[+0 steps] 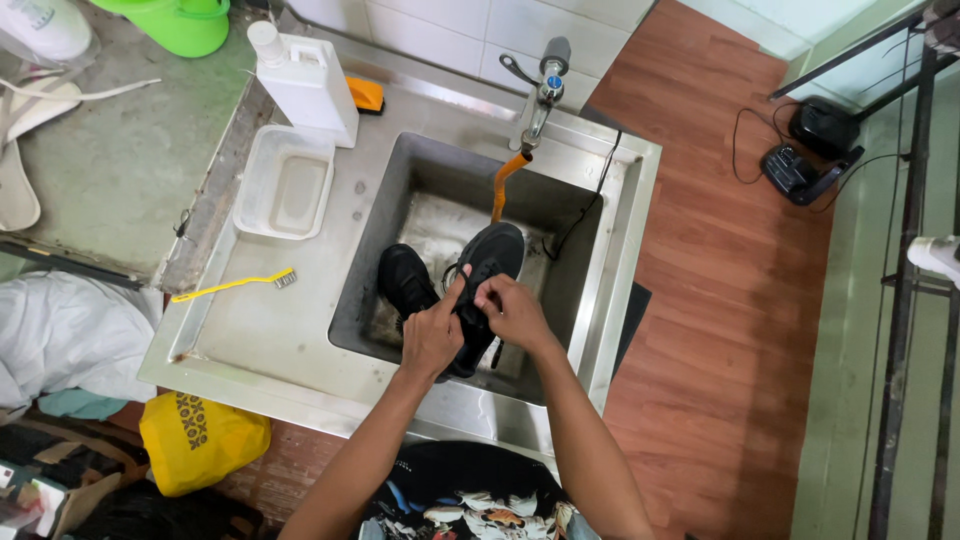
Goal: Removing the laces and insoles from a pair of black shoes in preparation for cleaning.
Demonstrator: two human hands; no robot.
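Black shoe (pixel 487 290) lies in the steel sink (pixel 625 250), long axis running from the near wall up toward the tap (pixel 541 95), toe farthest away. Left hand (pixel 432 335) and right hand (pixel 515 312) pinch its laces, fingers closed. A second shoe (pixel 405 280) crowds its left; basin floor lies open rightward.

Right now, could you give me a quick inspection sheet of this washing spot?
Surface: steel sink, wet and stained.
Job's things: black shoe under both hands; second black shoe beside it in the basin.
Clutter: yellow toothbrush, white tub, white jug, orange brush.
Hands: left hand and right hand, fingers at the laces.
Cables: black cord over the sink edge.
Surroundings: tap, wooden floor, yellow bag.
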